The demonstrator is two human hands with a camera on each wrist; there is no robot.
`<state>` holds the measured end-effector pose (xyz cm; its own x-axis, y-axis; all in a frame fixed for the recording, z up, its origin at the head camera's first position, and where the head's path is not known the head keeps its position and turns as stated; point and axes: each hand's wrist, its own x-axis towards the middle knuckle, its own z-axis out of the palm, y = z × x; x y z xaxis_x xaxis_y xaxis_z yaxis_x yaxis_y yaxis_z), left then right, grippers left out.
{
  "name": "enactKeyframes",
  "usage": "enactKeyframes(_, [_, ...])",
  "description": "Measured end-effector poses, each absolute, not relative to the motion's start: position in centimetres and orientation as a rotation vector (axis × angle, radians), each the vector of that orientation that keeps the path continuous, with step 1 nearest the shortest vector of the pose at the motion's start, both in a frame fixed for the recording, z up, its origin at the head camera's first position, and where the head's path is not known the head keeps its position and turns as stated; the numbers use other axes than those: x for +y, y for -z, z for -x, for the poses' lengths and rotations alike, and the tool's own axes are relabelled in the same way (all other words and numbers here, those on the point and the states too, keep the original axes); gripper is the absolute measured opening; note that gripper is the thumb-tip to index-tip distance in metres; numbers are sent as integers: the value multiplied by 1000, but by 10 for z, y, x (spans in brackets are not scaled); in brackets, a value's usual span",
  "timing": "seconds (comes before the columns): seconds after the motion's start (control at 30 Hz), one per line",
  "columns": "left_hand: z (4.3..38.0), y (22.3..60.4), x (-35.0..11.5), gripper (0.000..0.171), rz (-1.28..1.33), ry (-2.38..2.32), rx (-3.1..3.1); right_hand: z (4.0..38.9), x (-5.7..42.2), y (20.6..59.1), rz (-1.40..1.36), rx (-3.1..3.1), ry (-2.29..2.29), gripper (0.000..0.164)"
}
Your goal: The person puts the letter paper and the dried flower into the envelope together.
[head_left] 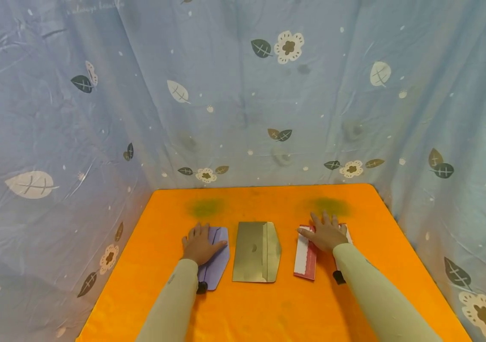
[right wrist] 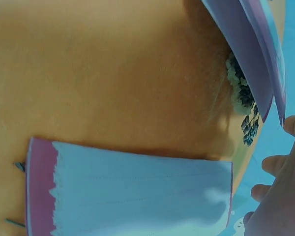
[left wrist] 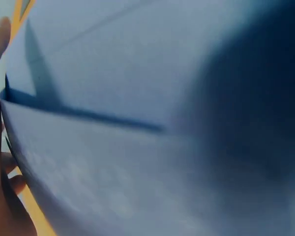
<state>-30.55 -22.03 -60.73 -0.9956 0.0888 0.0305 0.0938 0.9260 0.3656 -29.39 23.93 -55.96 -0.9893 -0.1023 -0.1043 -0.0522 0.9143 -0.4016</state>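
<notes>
My left hand (head_left: 199, 244) rests on a purple envelope (head_left: 220, 266), fingers spread and thumb pointing toward its right side. In the left wrist view the pale envelope (left wrist: 88, 152) fills most of the picture, with a dark slit running across it. To the right, my right hand (head_left: 327, 233) lies with fingers extended over red-and-white folded paper (head_left: 305, 261). In the right wrist view, a white panel with a torn-look red border (right wrist: 137, 189) lies flat, while thin raised flaps (right wrist: 258, 64) stand near the fingertips (right wrist: 271, 164).
A gold envelope (head_left: 249, 254) lies between the hands, its flap facing right. Flower motifs (right wrist: 241, 88) show beside the raised flaps. The orange tabletop (head_left: 264, 313) is bounded at the back and sides by a blue floral curtain (head_left: 234, 114).
</notes>
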Motion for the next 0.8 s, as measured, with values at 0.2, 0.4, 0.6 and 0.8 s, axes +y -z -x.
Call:
enactKeyframes(0.2, [293,609,-231,110,101,729,-2981,290,238,559,115,2910,739,108])
enactKeyframes(0.4, [281,614,-237,102,129,807,-2878,292,248,561,61,2868,854,111])
enactKeyframes(0.6, [266,618,-244,99,118,973,-2781,286,250,556,55,2806,1042,107])
enactKeyframes(0.8, [258,620,-246,105,95,1021,-2748,283,247,551,52,2700,1344,101])
